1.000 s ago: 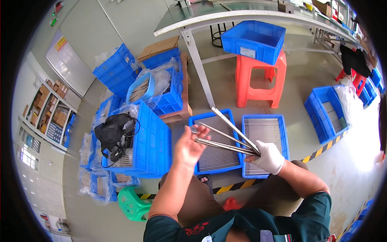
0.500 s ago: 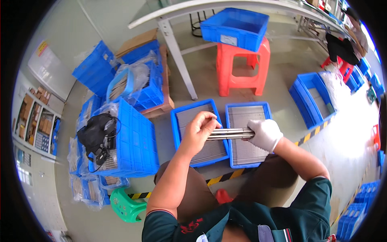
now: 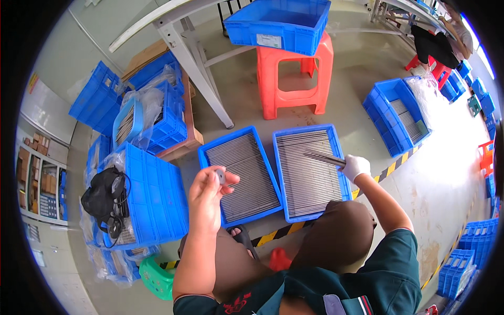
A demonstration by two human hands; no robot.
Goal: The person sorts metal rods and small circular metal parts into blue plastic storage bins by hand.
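Note:
My bare left hand [image 3: 208,194] is raised beside the left tray and pinches a small round grey piece [image 3: 220,176], like a disc or ring. In a white glove, my right hand [image 3: 355,167] grips a bundle of thin metal rods [image 3: 324,157] by one end, the other end pointing left over the right tray. Below lie two shallow blue trays: the left tray [image 3: 269,181] and the right tray [image 3: 336,137]. Both are filled with rows of thin metal rods. The hidden ends of the bundle lie inside my glove.
A red stool [image 3: 266,86] beyond the trays carries a blue bin [image 3: 243,32], near a table leg [image 3: 199,79]. Stacked blue crates [image 3: 160,191] stand at left, with a black bag [image 3: 102,191] on top. Another blue crate [image 3: 386,123] is at right. A seated person [image 3: 438,44] is far right.
My left hand has come off the rods and moved left and down, now showing a small grey round piece. My right hand has kept the rods, now tilted. The view has shifted.

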